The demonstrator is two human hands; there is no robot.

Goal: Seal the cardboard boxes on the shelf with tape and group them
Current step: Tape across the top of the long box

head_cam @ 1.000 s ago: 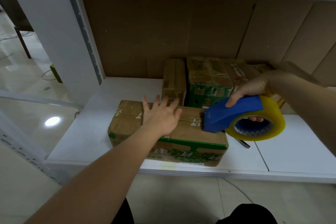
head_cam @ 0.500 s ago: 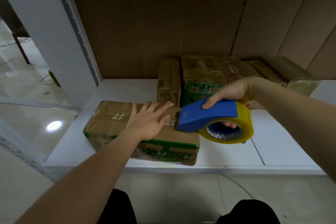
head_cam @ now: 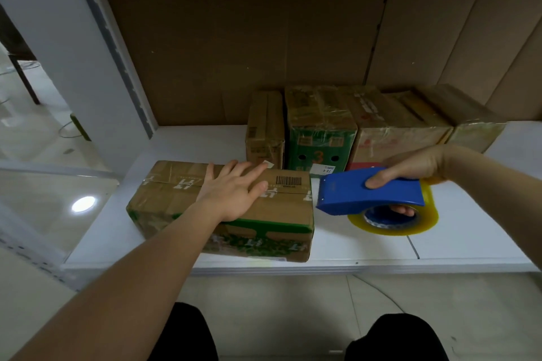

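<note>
Shelf point(head_cam: 187, 143): white deck, cardboard backing, open room left of the front box and to the right past the tape roll. Row of boxes point(head_cam: 378, 123) sits along the back, packed side by side. Front box point(head_cam: 181, 199) lies near the shelf's front lip, its right edge now clear of the dispenser. Since half a second ago you've pulled the tape dispenser point(head_cam: 372, 195) off the box top; it now sits just right of the box edge, blade end facing it, small gap. Your right hand point(head_cam: 410, 167) grips the dispenser, fingers curled through the roll core. Your left hand point(head_cam: 234, 193) stays flat on the box top, fingers spread wide, holding nothing. Barcode label point(head_cam: 289, 180) is exposed beside your fingertips.
</note>
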